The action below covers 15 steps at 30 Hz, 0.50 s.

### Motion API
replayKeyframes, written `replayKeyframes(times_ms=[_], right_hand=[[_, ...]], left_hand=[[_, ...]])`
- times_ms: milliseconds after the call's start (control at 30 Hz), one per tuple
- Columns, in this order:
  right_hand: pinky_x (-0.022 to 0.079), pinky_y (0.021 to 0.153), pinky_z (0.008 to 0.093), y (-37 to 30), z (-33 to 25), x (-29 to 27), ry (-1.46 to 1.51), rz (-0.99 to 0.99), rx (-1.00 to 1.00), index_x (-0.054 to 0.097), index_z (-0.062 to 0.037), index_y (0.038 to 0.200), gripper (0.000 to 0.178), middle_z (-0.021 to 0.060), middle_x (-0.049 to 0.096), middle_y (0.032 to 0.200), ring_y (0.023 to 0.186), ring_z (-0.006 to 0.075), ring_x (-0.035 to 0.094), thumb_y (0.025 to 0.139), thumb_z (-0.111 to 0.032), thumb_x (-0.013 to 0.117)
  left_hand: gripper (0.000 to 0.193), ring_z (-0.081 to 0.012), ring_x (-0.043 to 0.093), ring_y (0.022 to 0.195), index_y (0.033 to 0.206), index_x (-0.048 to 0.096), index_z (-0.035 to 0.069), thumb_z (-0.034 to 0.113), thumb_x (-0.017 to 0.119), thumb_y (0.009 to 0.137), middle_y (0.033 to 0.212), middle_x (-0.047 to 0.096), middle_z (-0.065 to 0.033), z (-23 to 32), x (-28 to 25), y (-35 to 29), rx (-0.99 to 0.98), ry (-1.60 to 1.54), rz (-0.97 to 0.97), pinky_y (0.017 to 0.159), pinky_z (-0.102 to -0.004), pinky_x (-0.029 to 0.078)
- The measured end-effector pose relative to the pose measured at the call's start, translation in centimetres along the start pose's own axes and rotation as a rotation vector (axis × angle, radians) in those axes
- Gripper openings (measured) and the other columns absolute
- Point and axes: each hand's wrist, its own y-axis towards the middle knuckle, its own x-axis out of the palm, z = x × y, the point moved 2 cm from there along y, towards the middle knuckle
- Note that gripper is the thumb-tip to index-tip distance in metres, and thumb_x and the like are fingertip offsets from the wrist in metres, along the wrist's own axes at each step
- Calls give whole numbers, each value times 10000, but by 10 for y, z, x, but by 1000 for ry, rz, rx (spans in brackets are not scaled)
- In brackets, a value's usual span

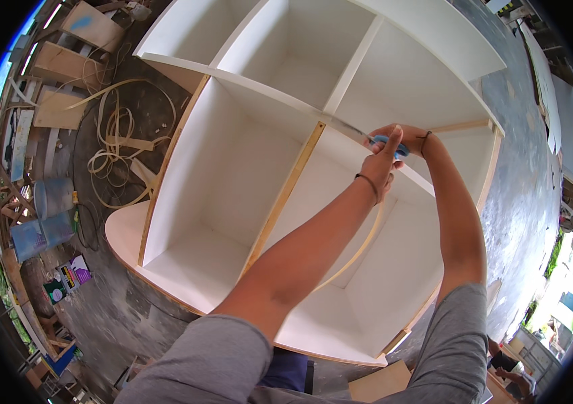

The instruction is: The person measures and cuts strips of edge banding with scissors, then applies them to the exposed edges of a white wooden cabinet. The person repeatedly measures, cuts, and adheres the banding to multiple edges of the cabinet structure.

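Both my hands meet over the white shelf cabinet, close to one of its divider edges. My right hand is closed around the blue handles of a pair of scissors. Their thin metal blades point left along the board's edge. My left hand overlaps it in front, thumb raised against the blue handle, fingers curled. From beneath the left hand a cream edging strip hangs in a curve into the lower compartment. My fingers partly hide the scissors and the strip's upper end.
A tangle of cream strips lies on the dark floor to the left. Beyond it are wooden boards, a bluish container and small boxes. Another person's arm shows at the lower right.
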Motion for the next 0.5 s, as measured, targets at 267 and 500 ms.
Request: replayKeyframes(times_ms=[267, 500], right_hand=[[490, 692, 317, 8, 106, 12, 27, 1172, -91, 547, -58, 1223, 633, 48, 573, 798, 754, 148, 584, 794, -470, 763], [511, 697, 404, 23, 73, 40, -167, 1449, 63, 563, -98, 1147, 534, 120, 637, 944, 819, 277, 633, 805, -477, 722]], left_hand=[[262, -40, 313, 461, 919, 588, 95, 356, 609, 934, 789, 520, 24, 41, -87, -101, -88, 227, -9, 409, -228, 233], [287, -61, 324, 492, 740, 438, 114, 269, 599, 921, 663, 403, 35, 82, -152, -66, 30, 345, 258, 451, -224, 268]])
